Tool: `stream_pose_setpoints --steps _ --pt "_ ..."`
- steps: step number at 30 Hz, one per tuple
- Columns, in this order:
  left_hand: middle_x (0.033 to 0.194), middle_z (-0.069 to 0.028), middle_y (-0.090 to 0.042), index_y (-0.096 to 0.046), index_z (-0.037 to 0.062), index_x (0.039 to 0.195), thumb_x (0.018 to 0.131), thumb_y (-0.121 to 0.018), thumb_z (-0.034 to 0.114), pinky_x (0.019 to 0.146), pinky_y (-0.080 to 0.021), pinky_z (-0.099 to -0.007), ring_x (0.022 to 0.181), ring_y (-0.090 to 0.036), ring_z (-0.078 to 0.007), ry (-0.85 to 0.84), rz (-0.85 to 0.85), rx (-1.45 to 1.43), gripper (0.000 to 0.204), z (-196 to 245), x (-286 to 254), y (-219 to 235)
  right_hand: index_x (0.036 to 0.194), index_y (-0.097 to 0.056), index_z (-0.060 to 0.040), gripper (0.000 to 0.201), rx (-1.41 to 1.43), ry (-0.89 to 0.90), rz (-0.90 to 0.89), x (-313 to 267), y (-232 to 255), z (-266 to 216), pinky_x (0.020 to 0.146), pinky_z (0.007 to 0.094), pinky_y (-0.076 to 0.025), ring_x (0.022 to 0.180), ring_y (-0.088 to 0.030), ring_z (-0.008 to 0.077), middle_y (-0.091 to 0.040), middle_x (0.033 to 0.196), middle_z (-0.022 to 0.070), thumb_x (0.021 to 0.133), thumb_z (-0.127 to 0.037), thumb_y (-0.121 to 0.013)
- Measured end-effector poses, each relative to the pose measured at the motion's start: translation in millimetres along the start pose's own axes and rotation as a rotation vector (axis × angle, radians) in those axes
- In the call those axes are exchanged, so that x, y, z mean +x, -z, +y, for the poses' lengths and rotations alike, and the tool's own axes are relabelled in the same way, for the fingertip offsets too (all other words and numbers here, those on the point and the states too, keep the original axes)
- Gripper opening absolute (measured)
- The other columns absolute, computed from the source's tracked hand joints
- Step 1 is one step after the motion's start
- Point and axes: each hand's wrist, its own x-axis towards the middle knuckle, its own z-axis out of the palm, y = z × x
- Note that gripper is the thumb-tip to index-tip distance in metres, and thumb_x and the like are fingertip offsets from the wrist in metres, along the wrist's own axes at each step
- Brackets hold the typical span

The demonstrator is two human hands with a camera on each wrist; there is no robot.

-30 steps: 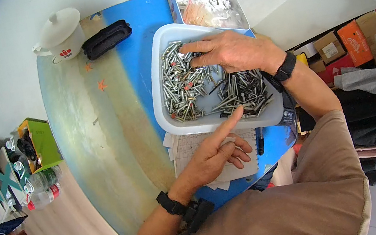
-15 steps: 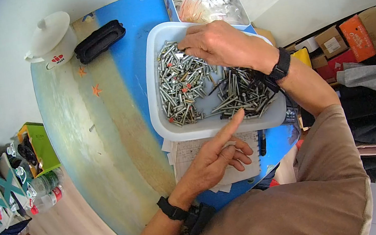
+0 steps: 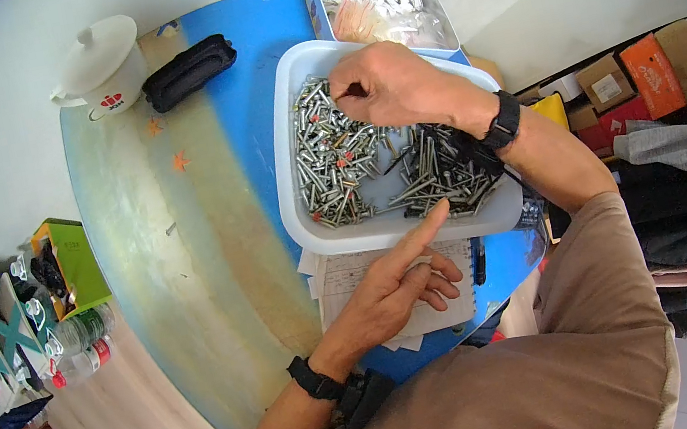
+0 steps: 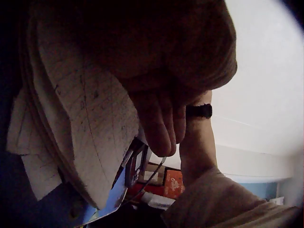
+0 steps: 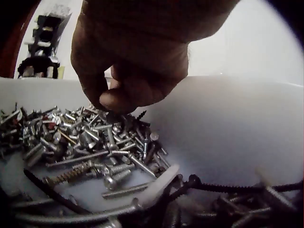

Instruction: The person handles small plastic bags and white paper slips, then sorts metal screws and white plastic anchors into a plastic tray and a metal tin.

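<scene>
A pale plastic bin (image 3: pixel 287 178) holds a heap of silver screws (image 3: pixel 334 161) on its left side and longer dark screws (image 3: pixel 442 174) on its right. My right hand (image 3: pixel 404 89) is over the silver heap, thumb and fingers curled together. In the right wrist view, a dark threaded screw (image 5: pixel 141 115) shows right at its fingertips, mostly hidden. My left hand (image 3: pixel 390 294) hovers above an open notebook (image 3: pixel 434 313), holding nothing. Its index finger points out and overlaps the bin's near rim; the other fingers bend loosely.
Behind the bin sits an open box (image 3: pixel 431 33) of white scraps. A lidded white mug (image 3: pixel 111 67) and a black case (image 3: pixel 190 71) occupy the table's far left. One screw (image 3: pixel 171 229) lies on the tabletop (image 3: pixel 128 188). A black pen (image 3: pixel 479 259) lies beside the notebook.
My right hand went from reaching with extended fingers to pinching in the silver heap, then curled further with its wrist turned. The left hand stays nearly still. The head view shifted slightly.
</scene>
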Motion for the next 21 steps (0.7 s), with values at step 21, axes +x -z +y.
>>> stream_pose_setpoints --steps 21 --pt "0.076 -0.0049 -0.052 -0.057 0.0006 0.111 0.103 -0.047 0.033 0.057 -0.053 -0.0325 0.069 -0.064 -0.0229 -0.077 0.093 -0.271 0.035 3.1 -3.4 -11.3 0.091 -0.058 -0.007 0.007 0.307 0.33 0.105 -84.2 40.8 -58.1 0.058 0.0305 -0.051 0.07 -0.063 0.021 -0.061 0.085 0.0064 0.091 -0.013 -0.061"
